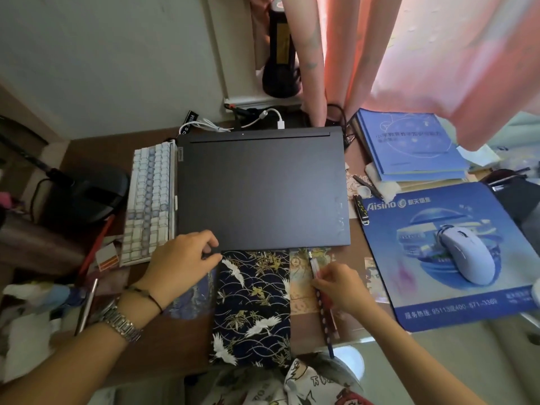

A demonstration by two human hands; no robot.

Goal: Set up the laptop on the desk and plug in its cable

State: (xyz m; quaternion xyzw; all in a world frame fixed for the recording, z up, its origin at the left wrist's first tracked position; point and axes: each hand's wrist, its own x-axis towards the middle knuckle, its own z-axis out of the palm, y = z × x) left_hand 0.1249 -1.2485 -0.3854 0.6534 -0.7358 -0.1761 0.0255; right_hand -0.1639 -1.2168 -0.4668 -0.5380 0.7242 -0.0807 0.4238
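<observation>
Lamp base: we see it black and rounded, well out beyond our left hand and to its left.
Keyboard: white and pale blue keys, lying lengthwise just beyond our left hand, its long edge against the laptop's left side.
Left hand: our fingers are curled together at the laptop's near left corner, thumb and fingertips touching its front edge; whether they truly pinch it we cannot tell. A watch and a dark cord sit on the wrist.
Laptop: dark grey, lid closed and flat on the tabletop, lying just beyond both our hands.
White cable: loose behind the laptop's far edge, well beyond our hands, its white plug lying near that edge.
Crane cloth: dark fabric printed with cranes, between our two hands, its far end under the laptop's front edge.
Right hand: our fingers are clamped on a pen lying on the tabletop.
Mouse pad: blue, to the right of our right hand, carrying a white mouse.
Blue books: stacked beyond the pad.
</observation>
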